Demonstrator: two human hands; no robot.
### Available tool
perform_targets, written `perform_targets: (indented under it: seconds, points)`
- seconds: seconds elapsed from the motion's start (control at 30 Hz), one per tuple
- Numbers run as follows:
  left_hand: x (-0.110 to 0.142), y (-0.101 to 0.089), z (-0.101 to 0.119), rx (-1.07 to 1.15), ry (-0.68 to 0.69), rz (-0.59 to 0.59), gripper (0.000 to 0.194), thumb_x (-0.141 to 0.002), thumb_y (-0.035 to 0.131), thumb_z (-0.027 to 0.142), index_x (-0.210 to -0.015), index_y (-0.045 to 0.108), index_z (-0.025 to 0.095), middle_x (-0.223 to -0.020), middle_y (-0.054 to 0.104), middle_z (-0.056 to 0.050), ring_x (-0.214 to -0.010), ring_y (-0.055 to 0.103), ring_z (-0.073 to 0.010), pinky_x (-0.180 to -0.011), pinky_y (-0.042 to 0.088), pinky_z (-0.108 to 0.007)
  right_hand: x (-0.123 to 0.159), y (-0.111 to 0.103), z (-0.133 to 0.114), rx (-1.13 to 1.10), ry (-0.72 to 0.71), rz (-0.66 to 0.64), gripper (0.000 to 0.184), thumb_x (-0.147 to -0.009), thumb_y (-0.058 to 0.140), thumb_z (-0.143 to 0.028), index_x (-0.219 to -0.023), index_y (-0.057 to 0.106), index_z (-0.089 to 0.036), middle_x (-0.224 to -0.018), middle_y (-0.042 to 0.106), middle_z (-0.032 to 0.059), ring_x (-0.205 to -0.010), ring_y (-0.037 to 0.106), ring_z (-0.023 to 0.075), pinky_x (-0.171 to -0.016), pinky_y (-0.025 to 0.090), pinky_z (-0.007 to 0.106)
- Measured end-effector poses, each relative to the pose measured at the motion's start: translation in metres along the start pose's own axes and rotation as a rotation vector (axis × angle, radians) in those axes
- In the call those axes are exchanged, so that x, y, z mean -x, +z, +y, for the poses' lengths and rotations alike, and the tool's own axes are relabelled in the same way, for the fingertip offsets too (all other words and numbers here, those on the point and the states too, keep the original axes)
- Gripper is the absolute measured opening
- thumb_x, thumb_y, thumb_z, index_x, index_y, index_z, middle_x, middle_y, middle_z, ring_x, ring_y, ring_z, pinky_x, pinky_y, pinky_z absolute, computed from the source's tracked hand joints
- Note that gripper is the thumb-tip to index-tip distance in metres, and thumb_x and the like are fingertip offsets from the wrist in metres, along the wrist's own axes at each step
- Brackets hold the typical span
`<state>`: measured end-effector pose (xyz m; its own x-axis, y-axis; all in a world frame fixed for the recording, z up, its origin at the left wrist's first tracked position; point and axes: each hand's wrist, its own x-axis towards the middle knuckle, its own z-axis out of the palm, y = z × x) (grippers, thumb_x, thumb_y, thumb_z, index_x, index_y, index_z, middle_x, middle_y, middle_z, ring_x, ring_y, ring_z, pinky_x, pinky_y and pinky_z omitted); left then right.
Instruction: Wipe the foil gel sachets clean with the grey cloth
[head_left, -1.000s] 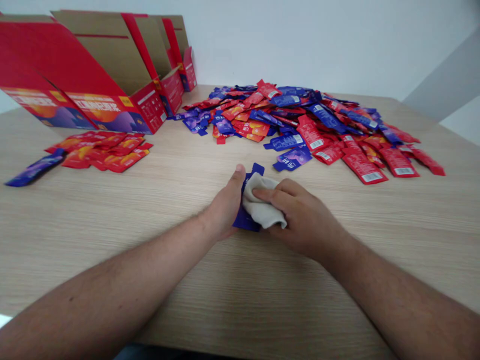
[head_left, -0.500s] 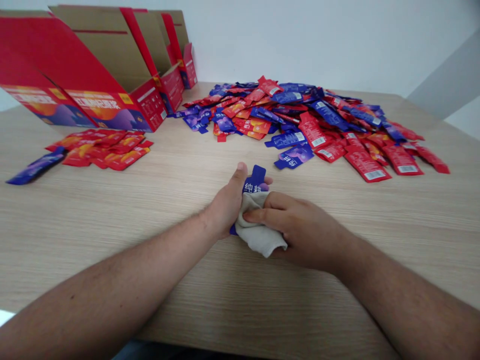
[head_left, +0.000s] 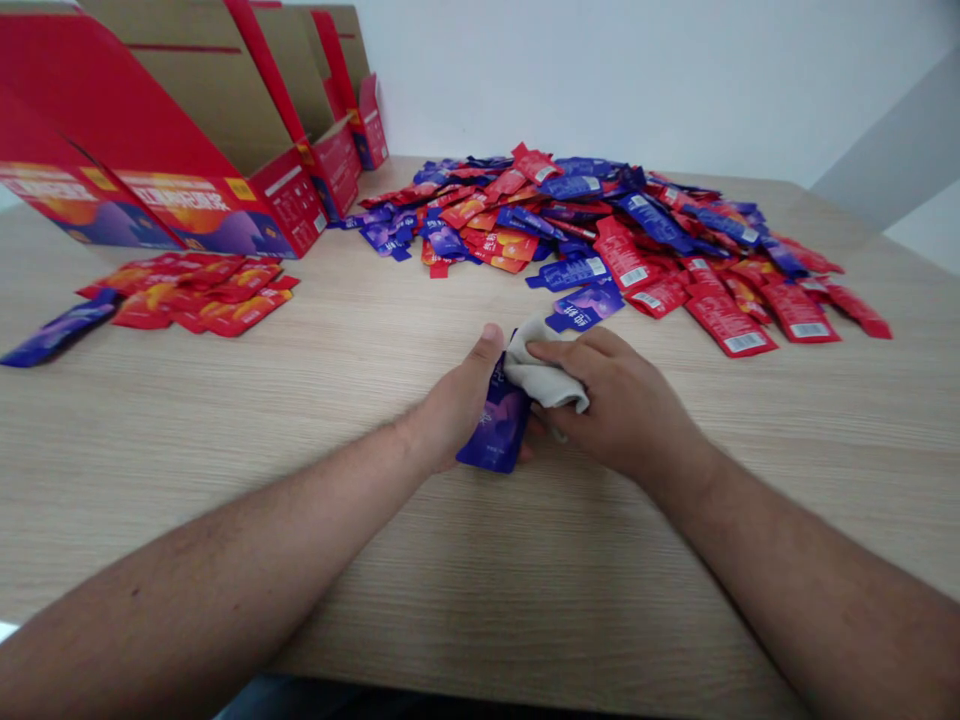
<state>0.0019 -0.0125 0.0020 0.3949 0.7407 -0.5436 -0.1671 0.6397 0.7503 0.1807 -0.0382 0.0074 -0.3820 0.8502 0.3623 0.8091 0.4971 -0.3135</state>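
A purple sachet [head_left: 495,425] with pale lettering lies in my left hand [head_left: 461,405], thumb along its left edge and fingertips showing past its right side. My right hand [head_left: 619,390] is closed on a light grey cloth [head_left: 544,365], which presses on the sachet's upper end and covers it. Just beyond the cloth, another purple sachet [head_left: 589,303] rests on the table at the near edge of a large heap of red and purple sachets [head_left: 555,215].
At the far left stand several open red cardboard boxes [head_left: 180,205] in a row. In front of them is a small pile of red sachets [head_left: 195,290], with one purple sachet [head_left: 60,328] leaning at its left. The wooden table [head_left: 360,600] meets a white wall.
My right hand has moved the cloth up and away along the sachet, uncovering its lower part. The left hand keeps its hold. The view has shifted slightly.
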Motion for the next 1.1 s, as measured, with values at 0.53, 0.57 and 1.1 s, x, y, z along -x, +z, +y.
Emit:
perform_targets:
  seconds: [0.53,0.57,1.1]
  points:
    - [-0.0032,-0.0030,-0.0030,0.060,0.103,-0.027,0.071,-0.101,0.042,0.073,-0.117,0.076,0.012,-0.080,0.078,-0.013,-0.059,0.072,-0.0223,-0.055,0.058,-0.032,-0.0001,0.0025,0.0016,-0.068,-0.109,-0.066,0.052,-0.083,0.073,-0.024,-0.135,0.070,-0.020,-0.112,0.070,0.0123,-0.098,0.067,0.0274,-0.084,0.058,0.040]
    - [-0.0032,-0.0030,-0.0030,0.026,0.067,-0.033,0.073,-0.101,0.040,0.074,-0.116,0.076,0.012,-0.079,0.077,-0.013,-0.057,0.071,-0.0233,-0.053,0.058,-0.034,-0.0005,0.0026,0.0028,-0.051,-0.073,-0.022,0.051,-0.083,0.073,-0.023,-0.134,0.070,-0.019,-0.111,0.071,0.0126,-0.098,0.067,0.0282,-0.086,0.058,0.041]
    - [-0.0023,0.0002,-0.0023,0.121,0.106,-0.002,0.063,-0.102,0.048,0.069,-0.119,0.077,0.015,-0.079,0.079,-0.011,-0.061,0.072,-0.0203,-0.059,0.058,-0.029,0.0000,0.0003,-0.0018,-0.104,-0.131,-0.119,0.052,-0.081,0.076,-0.025,-0.133,0.070,-0.023,-0.109,0.071,0.0096,-0.096,0.067,0.0259,-0.082,0.057,0.037]
